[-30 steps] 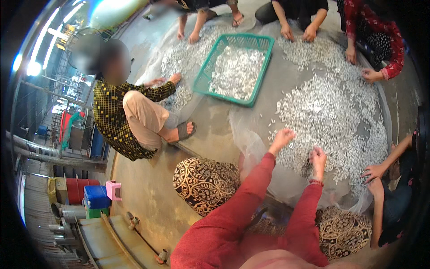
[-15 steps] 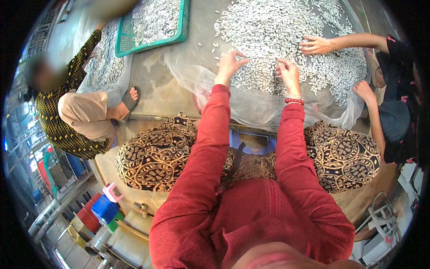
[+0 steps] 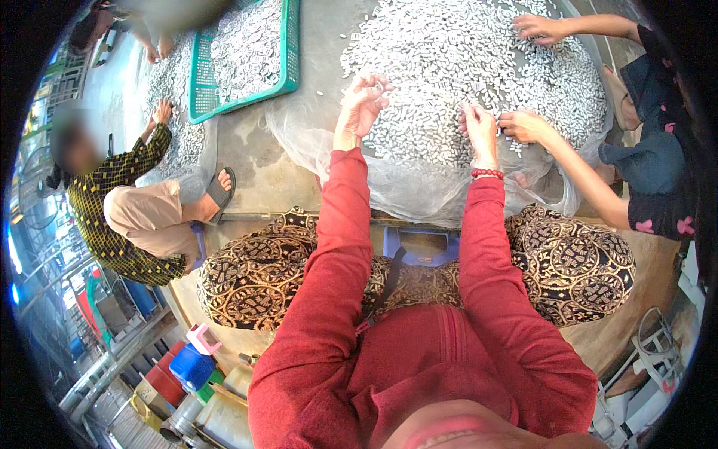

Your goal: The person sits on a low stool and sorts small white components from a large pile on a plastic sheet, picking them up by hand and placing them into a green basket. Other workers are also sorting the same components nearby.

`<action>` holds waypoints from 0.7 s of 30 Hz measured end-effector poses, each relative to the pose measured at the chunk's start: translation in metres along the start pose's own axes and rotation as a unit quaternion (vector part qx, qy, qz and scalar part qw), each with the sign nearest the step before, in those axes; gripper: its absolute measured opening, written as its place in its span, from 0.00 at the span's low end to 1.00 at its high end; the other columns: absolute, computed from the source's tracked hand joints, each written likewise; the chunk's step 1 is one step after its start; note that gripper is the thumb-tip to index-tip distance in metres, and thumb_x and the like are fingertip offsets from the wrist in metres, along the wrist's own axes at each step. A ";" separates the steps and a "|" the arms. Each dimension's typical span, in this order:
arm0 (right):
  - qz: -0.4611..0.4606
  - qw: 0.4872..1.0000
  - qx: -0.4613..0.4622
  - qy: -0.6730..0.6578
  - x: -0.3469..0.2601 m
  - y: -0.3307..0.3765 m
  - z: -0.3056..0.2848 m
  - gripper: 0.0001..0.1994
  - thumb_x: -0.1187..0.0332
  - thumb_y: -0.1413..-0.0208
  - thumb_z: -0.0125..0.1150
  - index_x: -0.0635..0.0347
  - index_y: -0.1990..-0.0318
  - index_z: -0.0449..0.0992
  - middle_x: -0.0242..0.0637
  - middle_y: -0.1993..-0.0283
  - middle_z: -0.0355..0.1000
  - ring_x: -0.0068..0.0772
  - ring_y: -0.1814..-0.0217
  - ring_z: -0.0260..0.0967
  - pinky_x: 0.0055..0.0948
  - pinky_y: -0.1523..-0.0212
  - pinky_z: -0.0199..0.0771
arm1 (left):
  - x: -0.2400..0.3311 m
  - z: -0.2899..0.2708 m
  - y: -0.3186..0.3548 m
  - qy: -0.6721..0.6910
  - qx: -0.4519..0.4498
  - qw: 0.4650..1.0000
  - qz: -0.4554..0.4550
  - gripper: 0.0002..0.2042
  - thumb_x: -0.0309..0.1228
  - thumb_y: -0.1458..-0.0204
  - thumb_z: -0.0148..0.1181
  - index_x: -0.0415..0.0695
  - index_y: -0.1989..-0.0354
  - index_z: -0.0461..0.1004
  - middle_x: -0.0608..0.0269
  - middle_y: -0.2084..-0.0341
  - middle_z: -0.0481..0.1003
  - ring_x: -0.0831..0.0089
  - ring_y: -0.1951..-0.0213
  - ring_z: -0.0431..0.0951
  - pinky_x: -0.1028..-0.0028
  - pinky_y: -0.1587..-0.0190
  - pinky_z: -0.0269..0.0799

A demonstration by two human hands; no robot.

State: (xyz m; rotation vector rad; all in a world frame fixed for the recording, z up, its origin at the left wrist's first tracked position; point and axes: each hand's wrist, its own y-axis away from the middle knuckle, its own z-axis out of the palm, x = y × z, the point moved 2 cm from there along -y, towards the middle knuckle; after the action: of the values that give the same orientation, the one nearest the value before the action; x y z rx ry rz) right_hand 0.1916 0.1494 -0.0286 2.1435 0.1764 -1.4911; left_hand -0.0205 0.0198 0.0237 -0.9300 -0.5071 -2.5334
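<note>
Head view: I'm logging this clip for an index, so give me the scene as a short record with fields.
Setting: people seated on a concrete floor around a heap of small silvery pieces on clear netting.
Left hand: raised at the heap's edge, fingers curled; whether it holds a piece cannot be told.
Right hand: fingertips down among the pieces.
Wearer: red sleeves, red bead bracelet, patterned trousers.
Neighbour's hand: close beside the right hand.
Left side: green mesh tray with more pieces.
</note>
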 end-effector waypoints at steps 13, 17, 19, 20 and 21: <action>-0.061 0.993 -0.049 0.093 0.002 -0.026 0.040 0.12 0.63 0.52 0.59 0.60 0.63 0.75 0.35 0.78 0.71 0.26 0.77 0.70 0.24 0.77 0.68 | -0.056 -0.041 -0.033 -0.644 0.068 0.762 -0.004 0.11 0.36 0.61 0.61 0.41 0.75 0.76 0.56 0.81 0.74 0.62 0.77 0.74 0.69 0.72 0.69; -0.068 0.956 -0.060 0.280 0.005 -0.037 0.061 0.15 0.61 0.55 0.60 0.58 0.60 0.75 0.45 0.65 0.73 0.45 0.58 0.70 0.38 0.59 0.69 | -0.029 -0.026 -0.014 -0.147 0.032 0.984 -0.092 0.08 0.33 0.54 0.56 0.43 0.69 0.70 0.69 0.78 0.67 0.77 0.78 0.66 0.83 0.81 0.58; -0.065 0.934 -0.061 0.345 0.011 -0.032 0.065 0.17 0.59 0.55 0.60 0.58 0.59 0.74 0.46 0.60 0.71 0.47 0.56 0.68 0.40 0.56 0.67 | -0.016 -0.011 -0.010 -0.012 -0.006 0.998 -0.065 0.08 0.33 0.52 0.54 0.41 0.68 0.69 0.65 0.74 0.69 0.78 0.75 0.67 0.84 0.81 0.58; -0.061 0.936 -0.081 0.337 0.012 -0.032 0.065 0.19 0.58 0.57 0.62 0.58 0.59 0.74 0.46 0.56 0.69 0.46 0.53 0.67 0.40 0.56 0.67 | -0.013 -0.005 -0.012 -0.018 -0.007 0.998 -0.068 0.09 0.32 0.51 0.53 0.40 0.64 0.69 0.65 0.74 0.69 0.81 0.76 0.67 0.86 0.82 0.57; -0.055 0.935 -0.097 0.337 0.015 -0.031 0.064 0.19 0.58 0.57 0.62 0.58 0.58 0.74 0.46 0.56 0.69 0.46 0.53 0.67 0.40 0.56 0.67 | -0.012 0.000 -0.017 -0.030 0.007 0.996 -0.087 0.10 0.33 0.51 0.53 0.40 0.64 0.69 0.65 0.74 0.69 0.80 0.75 0.67 0.85 0.82 0.57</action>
State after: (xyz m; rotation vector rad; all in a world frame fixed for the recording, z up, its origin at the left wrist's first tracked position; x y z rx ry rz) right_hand 0.1316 0.1420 -0.0695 2.4193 0.6616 -0.6921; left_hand -0.0203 0.0366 0.0123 -0.9978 -0.6489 -2.6582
